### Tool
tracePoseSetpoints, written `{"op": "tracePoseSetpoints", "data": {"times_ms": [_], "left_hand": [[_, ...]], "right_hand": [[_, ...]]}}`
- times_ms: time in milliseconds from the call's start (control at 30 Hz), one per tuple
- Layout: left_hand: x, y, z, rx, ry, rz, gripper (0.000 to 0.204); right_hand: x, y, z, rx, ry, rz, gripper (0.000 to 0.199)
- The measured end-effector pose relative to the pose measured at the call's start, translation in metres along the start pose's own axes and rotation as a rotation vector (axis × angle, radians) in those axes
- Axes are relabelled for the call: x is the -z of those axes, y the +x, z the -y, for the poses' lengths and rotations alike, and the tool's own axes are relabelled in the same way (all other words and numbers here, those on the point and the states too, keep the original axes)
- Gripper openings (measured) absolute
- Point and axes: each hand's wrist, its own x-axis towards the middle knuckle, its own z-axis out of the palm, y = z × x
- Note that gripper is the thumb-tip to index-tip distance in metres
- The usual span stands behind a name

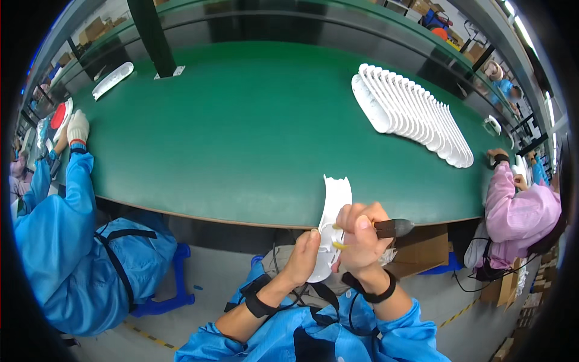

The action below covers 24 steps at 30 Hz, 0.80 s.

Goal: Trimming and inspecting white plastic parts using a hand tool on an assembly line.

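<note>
A long curved white plastic shell [338, 202] is tilted at the table's near edge, its rounded lower end toward me and its notched end over the green top. My left hand [301, 256] is closed on its left side, thumb along the edge. My right hand [365, 238] is closed round a tool with a dark, rounded handle [395, 227] that sticks out to the right. Two small yellow bits [340, 245] show by the right fingers, over the shell's inside. What they belong to, and the tool's working end, I cannot make out.
A row of nested white shells [416, 114] lies at the right on the green table [229, 133]. Another shell [113, 80] lies far left by a dark post [151, 39]. Co-workers in blue [66, 235] and pink [522, 211] sit either side. A cardboard box [422, 250] stands below the edge.
</note>
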Motion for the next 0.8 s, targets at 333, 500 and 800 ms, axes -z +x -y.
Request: {"op": "tracePoseSetpoints", "data": {"times_ms": [333,500,800], "left_hand": [[0.002,-0.002,0.008,-0.015,0.067,-0.137,0.041],[0.006,-0.005,0.015,0.151,-0.020,-0.117,0.040],[-0.006,-0.008,-0.006,0.253,-0.228,0.055,0.051]], "right_hand": [[-0.008,-0.004,-0.003,-0.085,0.176,0.064,0.026],[-0.010,-0.009,-0.001,0.026,0.299,0.052,0.024],[0.035,-0.012,0.023,-0.201,0.247,0.000,0.021]]}}
